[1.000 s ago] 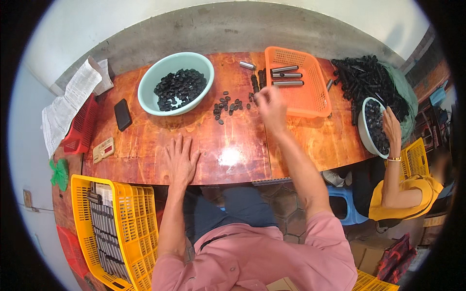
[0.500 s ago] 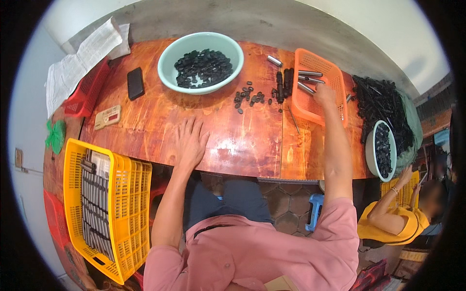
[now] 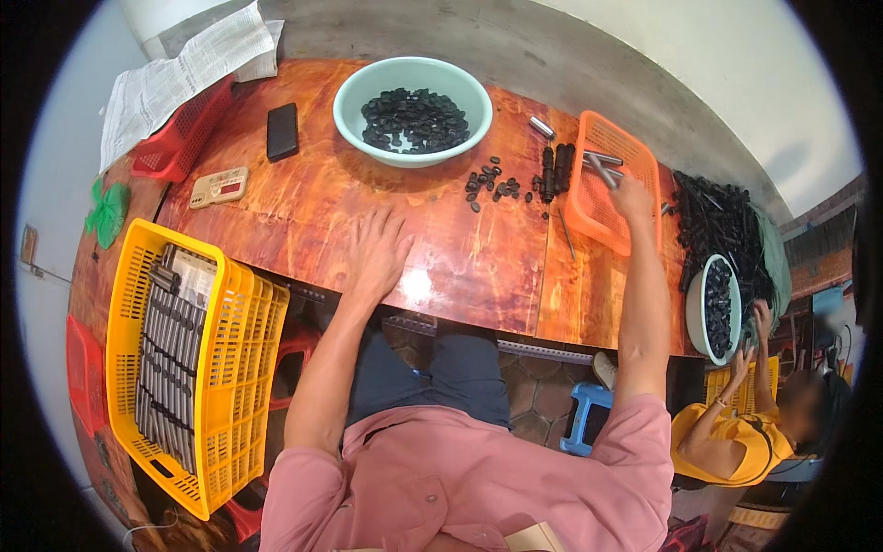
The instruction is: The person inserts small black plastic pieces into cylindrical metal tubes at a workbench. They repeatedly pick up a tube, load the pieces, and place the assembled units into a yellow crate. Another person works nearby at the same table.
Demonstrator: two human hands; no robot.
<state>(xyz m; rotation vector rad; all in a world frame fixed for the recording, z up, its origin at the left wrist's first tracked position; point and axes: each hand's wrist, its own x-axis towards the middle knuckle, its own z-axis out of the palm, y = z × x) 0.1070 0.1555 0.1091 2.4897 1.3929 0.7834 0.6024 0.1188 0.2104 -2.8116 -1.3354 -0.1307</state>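
My left hand lies flat on the glossy reddish-brown wooden table, fingers spread, holding nothing. Over the orange basket at the right, my right hand grips one end of a silvery metal tube, which tilts up and away to the left. More tubes lie inside the basket beneath it. Thicker black cylindrical pieces rest against the basket's left side, and several small black caps are scattered farther left. Another short metal tube lies behind those black pieces.
A pale green basin holds black caps at the back. A phone and a tan device lie left. A yellow crate of tubes stands near left. At right are a black heap, a smaller basin and a person in yellow.
My right hand has drawn a metal tube up from the others in the orange basket. My left hand stays flat on the table. The whole view has shifted slightly.
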